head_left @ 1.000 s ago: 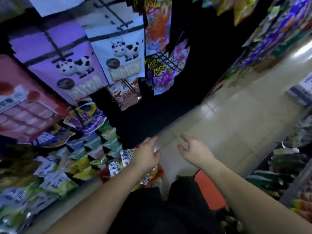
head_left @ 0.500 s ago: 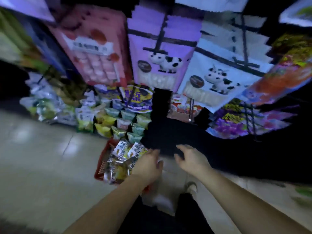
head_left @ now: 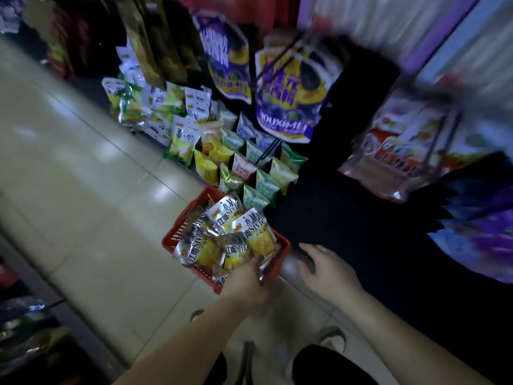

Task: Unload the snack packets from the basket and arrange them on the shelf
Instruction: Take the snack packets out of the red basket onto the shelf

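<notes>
A red plastic basket [head_left: 177, 232] sits on the tiled floor beside a dark low shelf [head_left: 347, 226]. It holds several silver and yellow snack packets [head_left: 238, 232]. My left hand [head_left: 247, 282] reaches into the basket's near corner, fingers curled onto the packets there; whether it grips one is unclear. My right hand [head_left: 327, 266] hovers just right of the basket over the shelf's edge, fingers apart and empty.
Small green, yellow and white snack packets [head_left: 236, 162] stand in rows on the low shelf behind the basket. Larger purple bags [head_left: 288, 98] hang on hooks above. Another shelf [head_left: 25, 329] borders the aisle at the left. Pale floor tiles [head_left: 83, 190] stretch leftward.
The view has swung down and left, bringing the basket to the centre. My left hand has moved down into the basket onto the packets; my right hand stays beside it.
</notes>
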`<state>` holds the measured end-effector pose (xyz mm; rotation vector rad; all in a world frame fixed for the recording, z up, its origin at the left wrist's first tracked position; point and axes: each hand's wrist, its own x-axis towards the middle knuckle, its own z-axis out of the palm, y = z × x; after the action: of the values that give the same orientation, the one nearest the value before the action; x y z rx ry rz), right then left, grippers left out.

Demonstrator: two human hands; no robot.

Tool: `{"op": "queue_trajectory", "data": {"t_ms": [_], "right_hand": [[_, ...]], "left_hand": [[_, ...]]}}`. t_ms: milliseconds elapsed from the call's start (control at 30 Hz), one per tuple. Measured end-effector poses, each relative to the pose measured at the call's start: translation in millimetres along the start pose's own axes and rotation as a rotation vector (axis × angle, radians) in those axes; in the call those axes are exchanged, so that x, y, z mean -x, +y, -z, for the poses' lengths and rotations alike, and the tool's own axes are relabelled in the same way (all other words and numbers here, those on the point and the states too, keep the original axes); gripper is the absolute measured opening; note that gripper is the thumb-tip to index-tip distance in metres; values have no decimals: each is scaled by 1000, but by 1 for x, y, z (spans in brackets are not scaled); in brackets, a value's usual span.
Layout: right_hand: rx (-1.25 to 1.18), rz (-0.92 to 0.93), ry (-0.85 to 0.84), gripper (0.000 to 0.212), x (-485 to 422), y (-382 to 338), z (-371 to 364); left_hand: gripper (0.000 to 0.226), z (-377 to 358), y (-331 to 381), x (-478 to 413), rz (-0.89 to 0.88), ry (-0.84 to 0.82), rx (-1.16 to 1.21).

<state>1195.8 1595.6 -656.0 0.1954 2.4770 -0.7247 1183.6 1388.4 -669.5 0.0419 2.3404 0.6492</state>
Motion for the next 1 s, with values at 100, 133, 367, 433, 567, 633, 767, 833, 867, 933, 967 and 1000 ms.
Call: {"op": "queue_trajectory", "data": {"t_ms": [100, 133, 367, 433, 567, 633, 767, 833, 867, 933, 967, 1000], "right_hand": [[-133, -17, -1, 52, -54, 22, -76], [-171, -14, 17, 51, -70, 31, -101], [-251, 112, 77, 50, -148, 86, -211], [-263, 138, 107, 50, -155, 93, -219], [-336, 153, 194, 45, -137, 94, -220], [-356, 153, 207, 43, -121, 89, -215], [-370, 143, 183, 35, -132, 75, -212], [-386, 119, 181, 44, -153, 70, -222], [-369, 105, 162, 51, -164, 67, -227], [-339, 82, 126, 59, -187, 62, -237], [-335, 70, 121, 64, -201, 62, -242], [-330, 72, 124, 72, -213, 62, -247]], "left_hand": [[50, -51, -52, -49, 28, 31, 63], [48, -67, -69, -64, 21, 46, 76], [42, -139, -160, -155, 22, 233, 123], [36, -148, -176, -169, 45, 278, 146], [41, -153, -191, -165, 97, 283, 178], [51, -151, -191, -155, 101, 284, 175], [59, -149, -194, -162, 116, 299, 237], [61, -156, -204, -171, 148, 318, 314], [60, -160, -211, -177, 161, 325, 350], [61, -166, -224, -189, 150, 326, 423], [64, -168, -231, -196, 126, 331, 464], [66, -170, -237, -201, 87, 337, 490]]}}
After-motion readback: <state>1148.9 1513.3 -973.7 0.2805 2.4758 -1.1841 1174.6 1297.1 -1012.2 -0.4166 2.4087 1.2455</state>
